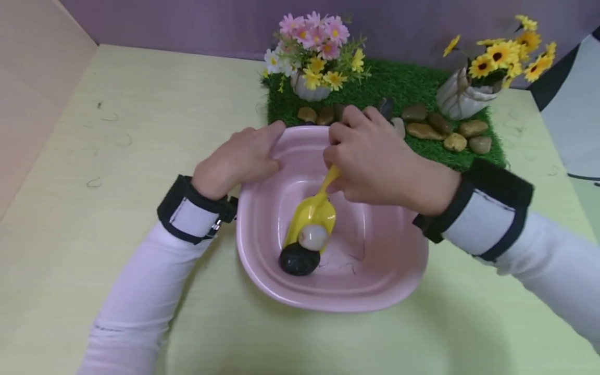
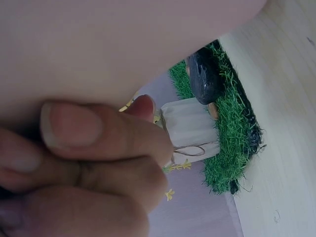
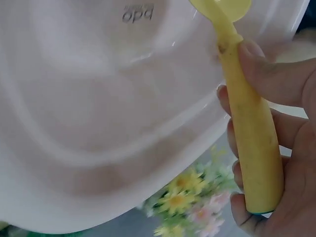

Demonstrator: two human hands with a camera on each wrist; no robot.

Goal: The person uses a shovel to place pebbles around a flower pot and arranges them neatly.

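A pink plastic basin (image 1: pixel 394 260) sits on the table in the head view. My left hand (image 1: pixel 241 156) grips its upper-left rim, with fingers curled in the left wrist view. My right hand (image 1: pixel 375 156) holds a yellow toy shovel (image 1: pixel 311 211) by its handle (image 3: pixel 254 143), the fingers wrapped round it and the thumb along it. The shovel's blade slants down into the basin. A whitish round stone (image 1: pixel 313 237) lies on the blade. A black stone (image 1: pixel 299 260) lies at the blade's tip, partly in front of it; whether the blade bears it I cannot tell.
Behind the basin lies an artificial grass mat (image 1: pixel 394 83) with several stones (image 1: pixel 424 131) on it. A pot of pink and yellow flowers (image 1: pixel 311 88) and a tilted pot of yellow flowers (image 1: pixel 461 99) stand there. A purple wall (image 1: pixel 187 26) rises at the back.
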